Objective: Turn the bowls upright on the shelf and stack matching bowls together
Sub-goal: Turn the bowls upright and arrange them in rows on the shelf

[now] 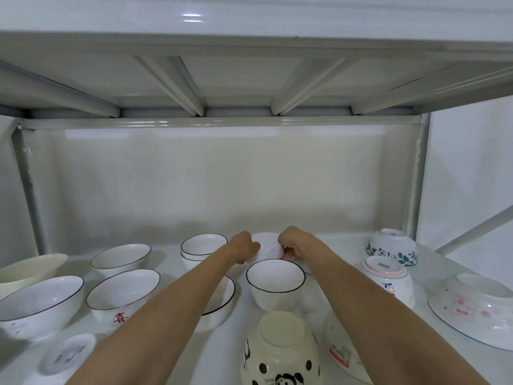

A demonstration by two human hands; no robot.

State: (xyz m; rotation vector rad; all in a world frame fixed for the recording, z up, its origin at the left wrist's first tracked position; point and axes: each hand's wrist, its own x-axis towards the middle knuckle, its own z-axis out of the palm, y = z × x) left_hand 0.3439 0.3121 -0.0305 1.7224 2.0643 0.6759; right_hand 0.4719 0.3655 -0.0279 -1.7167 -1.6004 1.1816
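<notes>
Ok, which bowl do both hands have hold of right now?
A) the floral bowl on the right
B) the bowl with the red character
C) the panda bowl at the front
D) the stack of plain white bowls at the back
D: the left hand and right hand sit on either side of the stack of plain white bowls at the back of the shelf; the other bowls are untouched.

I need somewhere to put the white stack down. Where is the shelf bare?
Both the left hand and right hand grip the white stack at the back. Bare shelf lies behind, between the stack and the floral bowl; another patch, between the panda bowl and the black-rimmed bowl, is partly hidden by the forearms. The left side is crowded.
</notes>
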